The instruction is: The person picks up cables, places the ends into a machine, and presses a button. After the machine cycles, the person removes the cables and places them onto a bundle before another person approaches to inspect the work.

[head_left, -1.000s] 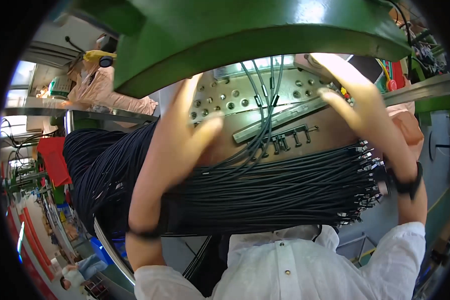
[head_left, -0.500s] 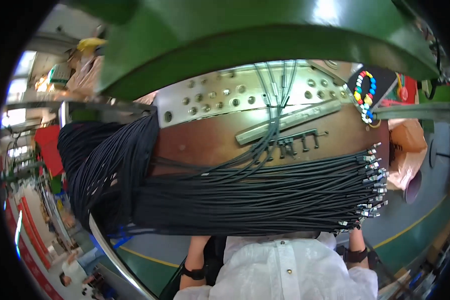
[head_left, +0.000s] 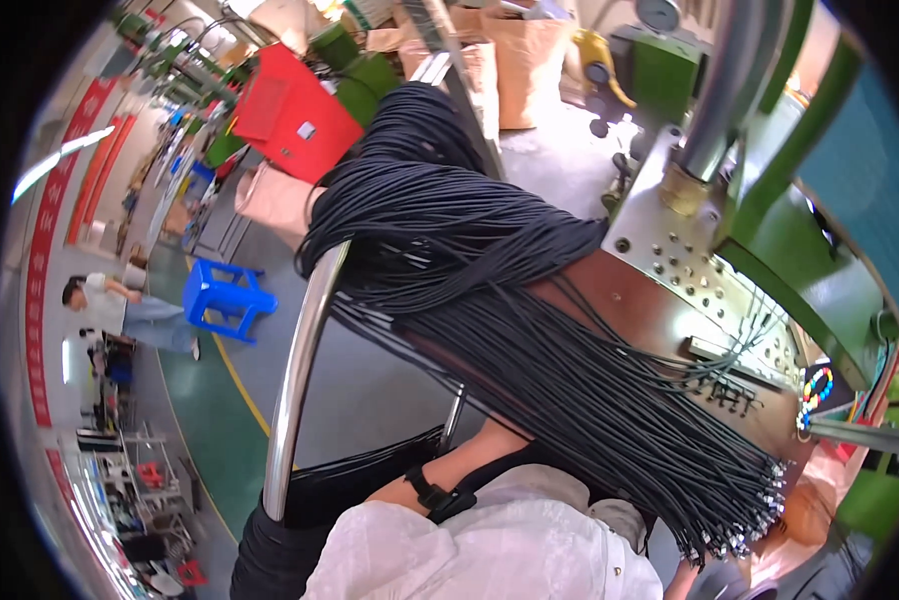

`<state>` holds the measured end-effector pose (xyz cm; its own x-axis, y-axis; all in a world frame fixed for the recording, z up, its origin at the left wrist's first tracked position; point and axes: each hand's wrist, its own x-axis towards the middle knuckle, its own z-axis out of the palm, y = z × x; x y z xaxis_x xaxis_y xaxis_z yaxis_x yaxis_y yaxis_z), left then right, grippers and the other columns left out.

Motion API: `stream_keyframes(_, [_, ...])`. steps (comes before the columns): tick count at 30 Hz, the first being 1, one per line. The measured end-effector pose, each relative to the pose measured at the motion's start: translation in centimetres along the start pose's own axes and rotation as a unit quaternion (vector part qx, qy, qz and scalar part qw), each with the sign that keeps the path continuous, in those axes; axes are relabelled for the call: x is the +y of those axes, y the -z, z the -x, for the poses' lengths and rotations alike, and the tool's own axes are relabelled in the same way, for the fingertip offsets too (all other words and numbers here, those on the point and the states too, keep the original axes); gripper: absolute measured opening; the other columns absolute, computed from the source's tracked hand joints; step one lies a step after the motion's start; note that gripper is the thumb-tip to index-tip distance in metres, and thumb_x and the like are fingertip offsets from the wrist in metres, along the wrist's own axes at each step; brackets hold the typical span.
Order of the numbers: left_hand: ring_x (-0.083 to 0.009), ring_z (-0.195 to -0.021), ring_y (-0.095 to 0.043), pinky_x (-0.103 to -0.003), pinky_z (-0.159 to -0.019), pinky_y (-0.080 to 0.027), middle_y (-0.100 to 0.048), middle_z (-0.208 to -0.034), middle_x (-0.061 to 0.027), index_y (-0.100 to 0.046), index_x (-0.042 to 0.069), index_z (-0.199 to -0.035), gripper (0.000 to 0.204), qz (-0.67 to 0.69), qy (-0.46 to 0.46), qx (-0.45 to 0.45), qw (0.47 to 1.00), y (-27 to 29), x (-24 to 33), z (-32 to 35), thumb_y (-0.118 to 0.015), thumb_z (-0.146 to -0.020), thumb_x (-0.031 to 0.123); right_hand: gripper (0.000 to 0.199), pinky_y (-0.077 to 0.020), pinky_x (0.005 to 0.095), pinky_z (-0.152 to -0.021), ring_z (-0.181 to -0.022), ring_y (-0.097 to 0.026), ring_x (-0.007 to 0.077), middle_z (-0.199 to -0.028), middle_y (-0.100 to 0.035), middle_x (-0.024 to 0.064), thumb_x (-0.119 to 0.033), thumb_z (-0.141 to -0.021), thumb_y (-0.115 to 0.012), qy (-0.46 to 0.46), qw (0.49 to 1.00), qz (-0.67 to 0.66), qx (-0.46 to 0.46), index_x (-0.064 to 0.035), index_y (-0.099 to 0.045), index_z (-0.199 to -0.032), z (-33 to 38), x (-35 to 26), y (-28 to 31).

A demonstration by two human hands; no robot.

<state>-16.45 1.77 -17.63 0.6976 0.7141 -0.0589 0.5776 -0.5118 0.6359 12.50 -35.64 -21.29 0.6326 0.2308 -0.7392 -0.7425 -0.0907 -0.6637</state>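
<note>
A thick bundle of black cables (head_left: 530, 330) hangs over a curved metal rail (head_left: 305, 370) and lies across a brown machine plate (head_left: 630, 310). Its metal-tipped ends (head_left: 740, 520) fan out at the lower right. My left forearm (head_left: 470, 470), in a white sleeve with a black wrist strap, reaches up under the bundle. My left hand is hidden beneath the cables, so its grip is unclear. My right hand does not show.
A grey drilled metal plate (head_left: 670, 260) and green machine frame (head_left: 810, 210) stand at the right. On the green floor to the left are a blue stool (head_left: 225, 295) and a red box (head_left: 290, 110). Another person (head_left: 120, 305) stands far left. Brown sacks (head_left: 525, 60) sit behind.
Both hands left the machine plate and dropped out of sight below the cables. The view has swung left and tilted, showing the floor, rail and stool.
</note>
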Motion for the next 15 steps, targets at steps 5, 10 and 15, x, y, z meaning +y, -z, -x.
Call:
stream_keyframes(5, [-0.0356, -0.102, -0.055, -0.041, -0.087, -0.044, -0.06, -0.109, -0.0168, -0.061, 0.003, -0.106, 0.034, 0.045, 0.048, -0.066, 0.996, -0.2, 1.3, -0.1, -0.053, -0.085, 0.029, 0.039, -0.0414, 0.0378, -0.092, -0.109, -0.051, 0.0246, -0.115, -0.054, 0.0138, -0.025, -0.093, -0.046, 0.005, 0.989, 0.151, 0.001, -0.001, -0.049, -0.123, 5.6, -3.5, -0.6])
stream_keyframes(10, [-0.0315, -0.093, -0.058, -0.04, -0.085, -0.045, -0.062, -0.1, -0.0116, -0.063, 0.009, -0.1, 0.038, -0.009, -0.022, -0.079, 0.997, 5.9, 3.3, 2.2, -0.062, -0.078, 0.04, 0.038, -0.0423, 0.0379, -0.09, -0.107, -0.052, 0.0243, -0.113, -0.055, 0.0138, -0.026, -0.094, -0.044, 0.072, 0.906, 0.401, -0.111, -0.0009, -0.05, -0.122, 15.3, -9.5, -3.9])
stream_keyframes(15, [-0.0262, -0.111, -0.045, -0.049, -0.097, -0.033, -0.051, -0.122, -0.0046, -0.056, 0.022, -0.114, 0.052, -0.162, -0.204, 0.247, 0.933, 9.3, 2.2, 2.1, -0.072, -0.068, 0.041, 0.041, -0.0432, 0.0371, -0.088, -0.105, -0.053, 0.0232, -0.109, -0.058, 0.0126, -0.029, -0.094, -0.046, 0.512, 0.607, 0.586, -0.161, 0.0027, -0.052, -0.119, 18.4, -12.1, -21.8])
